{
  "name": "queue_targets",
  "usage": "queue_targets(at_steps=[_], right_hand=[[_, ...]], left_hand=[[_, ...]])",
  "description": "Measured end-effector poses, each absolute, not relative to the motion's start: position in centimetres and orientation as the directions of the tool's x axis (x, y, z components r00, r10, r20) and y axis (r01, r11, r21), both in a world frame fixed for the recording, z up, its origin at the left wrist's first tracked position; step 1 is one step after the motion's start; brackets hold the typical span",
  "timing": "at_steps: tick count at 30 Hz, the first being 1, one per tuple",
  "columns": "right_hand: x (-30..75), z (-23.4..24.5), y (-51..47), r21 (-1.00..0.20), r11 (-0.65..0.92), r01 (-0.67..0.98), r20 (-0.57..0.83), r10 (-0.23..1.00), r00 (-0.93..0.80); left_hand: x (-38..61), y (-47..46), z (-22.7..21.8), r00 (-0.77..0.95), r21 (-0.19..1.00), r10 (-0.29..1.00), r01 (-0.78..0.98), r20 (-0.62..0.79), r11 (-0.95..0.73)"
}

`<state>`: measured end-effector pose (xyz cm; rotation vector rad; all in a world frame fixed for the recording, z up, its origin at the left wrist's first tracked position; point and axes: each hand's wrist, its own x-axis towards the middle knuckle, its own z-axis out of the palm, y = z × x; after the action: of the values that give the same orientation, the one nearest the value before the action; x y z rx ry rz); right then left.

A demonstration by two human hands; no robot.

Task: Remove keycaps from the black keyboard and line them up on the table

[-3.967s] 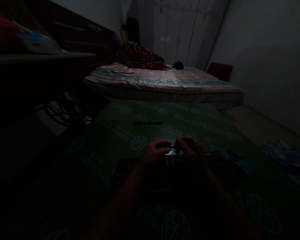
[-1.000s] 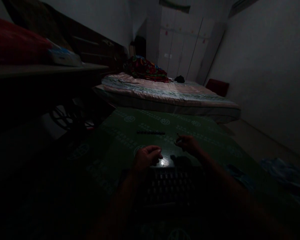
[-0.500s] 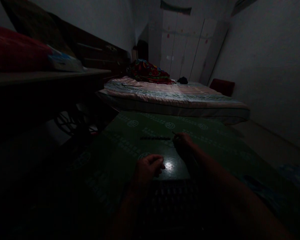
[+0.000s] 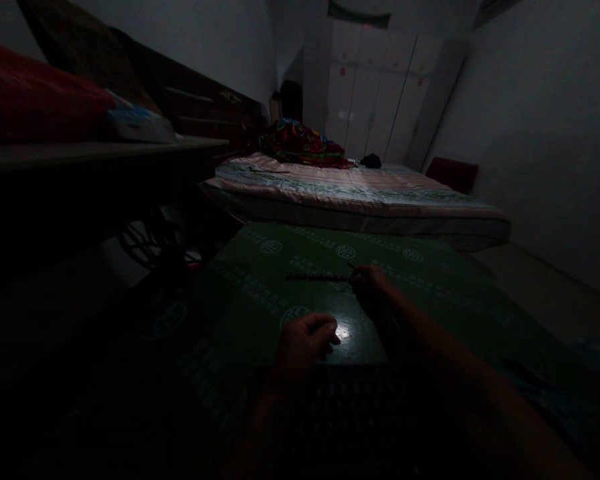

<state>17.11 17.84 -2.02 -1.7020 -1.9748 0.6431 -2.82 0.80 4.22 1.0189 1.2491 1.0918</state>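
My right hand (image 4: 370,281) is closed at the right end of a row of small dark pieces (image 4: 315,277) lined up on the green table. A thin dark stick (image 4: 351,265) juts from its fingertips; its kind is too dim to make out. Closer to me, my left hand (image 4: 307,335) hovers low over the board with fingers curled and thumb against them; whatever they may hold is hidden. Below both hands lies a dark keyboard (image 4: 350,407) with several rows of keys, its near part lost in shadow.
The green printed tabletop (image 4: 240,293) runs up to a bed (image 4: 380,200) with a red patterned blanket (image 4: 305,143). At left, a shelf (image 4: 190,148) carries a red bag (image 4: 40,100) and a box (image 4: 140,125). A fan (image 4: 145,243) stands beneath it.
The whole view has shifted slightly to the right. My right hand has come nearer the right end of the row; my left hand keeps its curled shape.
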Motion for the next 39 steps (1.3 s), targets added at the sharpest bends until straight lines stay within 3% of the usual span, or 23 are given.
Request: queue_targets(at_steps=[16, 23, 30, 33, 36, 39], right_hand=[[16.9, -2.0, 17.7, -0.626, 0.138, 0.767, 0.083, 0.99, -0.111], [18.4, 0.6, 15.6, -0.694, 0.093, 0.714, 0.109, 0.994, -0.024], [21.7, 3.2, 6.3, -0.831, 0.126, 0.541, 0.239, 0.961, 0.143], [22.5, 3.3, 1.9, -0.907, 0.097, 0.41, 0.201, 0.955, 0.219], [22.6, 3.3, -0.8, -0.955, 0.053, 0.293, 0.108, 0.978, 0.176], [22.4, 3.4, -1.8, -0.959, 0.061, 0.277, 0.079, 0.995, 0.054]], left_hand=[[-3.1, 1.1, 3.9, 0.085, 0.978, 0.975, -0.015, -0.206, 0.208], [-2.8, 0.9, 4.2, 0.067, 0.984, 0.982, 0.003, -0.176, 0.176], [-1.1, -0.1, 5.1, 0.115, 0.983, 0.977, 0.056, -0.18, 0.174], [-0.2, -0.7, 5.4, 0.199, 0.98, 0.962, 0.101, -0.189, 0.171], [0.6, -1.3, 5.5, 0.228, 0.979, 0.963, 0.176, -0.146, 0.106], [1.2, -1.9, 5.5, 0.256, 0.957, 0.961, 0.289, -0.108, 0.031]])
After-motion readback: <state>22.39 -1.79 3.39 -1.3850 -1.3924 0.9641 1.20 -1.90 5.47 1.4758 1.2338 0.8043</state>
